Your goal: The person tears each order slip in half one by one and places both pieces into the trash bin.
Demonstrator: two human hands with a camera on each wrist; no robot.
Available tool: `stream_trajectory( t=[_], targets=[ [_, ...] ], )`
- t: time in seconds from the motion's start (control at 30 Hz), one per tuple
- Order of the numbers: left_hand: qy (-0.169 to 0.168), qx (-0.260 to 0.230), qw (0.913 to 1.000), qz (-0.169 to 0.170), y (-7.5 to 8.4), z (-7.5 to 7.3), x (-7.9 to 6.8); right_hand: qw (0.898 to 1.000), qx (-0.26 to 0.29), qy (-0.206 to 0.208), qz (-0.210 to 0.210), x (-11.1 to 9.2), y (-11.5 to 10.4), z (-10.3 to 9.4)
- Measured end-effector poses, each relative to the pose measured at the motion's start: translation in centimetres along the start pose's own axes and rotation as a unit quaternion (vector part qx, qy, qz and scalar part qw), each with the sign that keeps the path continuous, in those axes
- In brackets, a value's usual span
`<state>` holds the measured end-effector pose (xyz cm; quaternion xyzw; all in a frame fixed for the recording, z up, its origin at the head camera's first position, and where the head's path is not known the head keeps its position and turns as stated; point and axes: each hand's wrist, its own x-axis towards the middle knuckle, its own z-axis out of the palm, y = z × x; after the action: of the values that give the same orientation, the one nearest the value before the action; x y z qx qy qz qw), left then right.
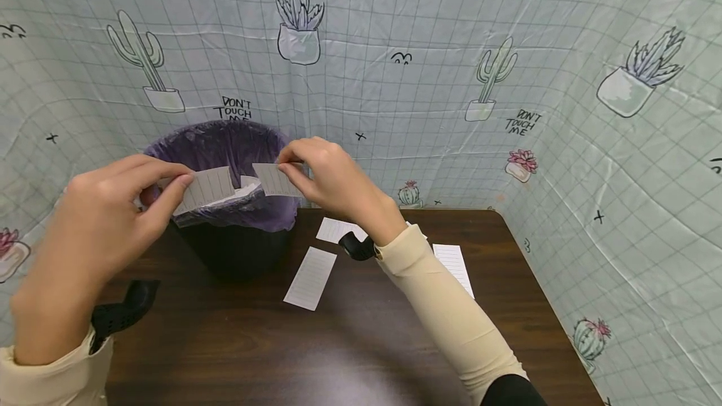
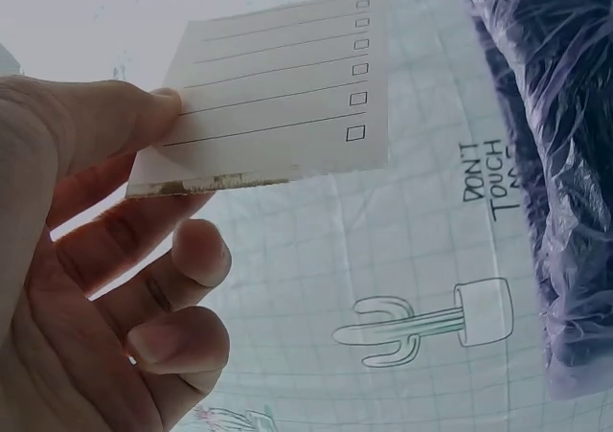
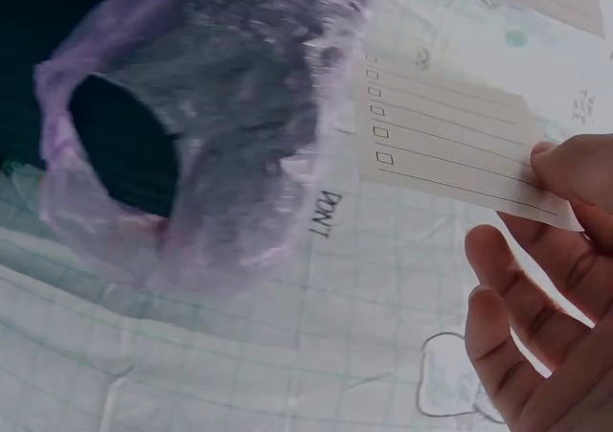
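Head cam's got the left hand (image 1: 109, 205) pinching one lined slip (image 1: 207, 189), the right hand (image 1: 333, 174) another slip (image 1: 275, 180), ends facing up by the bin's (image 1: 234, 249) near rim, plus a loose card (image 1: 311, 277) running roughly front-to-back right of it, closer to the right hand.

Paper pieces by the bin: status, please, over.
Left hand pinching lined paper piece. Right hand pinching another piece. Both pieces apart, near purple-lined bin. No obstruction visible between them.

A white left paper piece (image 1: 209, 188), ruled and checkboxed, rough and brown-marked along one edge, is pinched by the left hand (image 1: 113, 208). A separate, similarly printed right paper piece (image 1: 274, 180) is pinched by the right hand (image 1: 329, 175).
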<state>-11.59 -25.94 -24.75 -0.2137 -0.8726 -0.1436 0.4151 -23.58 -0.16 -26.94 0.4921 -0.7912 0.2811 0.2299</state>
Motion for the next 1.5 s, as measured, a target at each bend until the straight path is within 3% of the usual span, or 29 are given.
stream_trajectory(
  t=[0.2,0.37,0.7,0.83,1.1,1.3,1.5],
  targets=[
    [0.017,0.006,0.9998,-0.005,-0.9,0.0,0.5,1.000,0.020,0.006,0.014,2.0,-1.0,-0.5],
    [0.011,0.010,0.9998,-0.017,-1.0,0.1,0.8,0.999,0.020,0.018,0.037,3.5,-1.2,-0.2],
    [0.001,0.010,0.9995,-0.029,-1.2,0.6,1.6,0.987,0.060,0.023,0.145,5.5,-0.2,1.1],
    [-0.014,0.004,0.9987,-0.048,-1.8,1.2,1.9,0.982,0.082,0.040,0.167,5.9,0.3,2.0],
    [-0.039,-0.017,0.9946,-0.094,-3.6,2.2,1.9,0.979,0.111,0.084,0.150,6.1,1.1,3.7],
    [-0.059,-0.035,0.9917,-0.109,-5.1,2.4,1.9,0.975,0.113,0.045,0.184,5.9,2.1,4.5],
    [-0.103,-0.049,0.9807,-0.159,-6.1,2.2,2.0,0.973,0.100,0.019,0.208,5.6,2.5,4.8]
  ],
)
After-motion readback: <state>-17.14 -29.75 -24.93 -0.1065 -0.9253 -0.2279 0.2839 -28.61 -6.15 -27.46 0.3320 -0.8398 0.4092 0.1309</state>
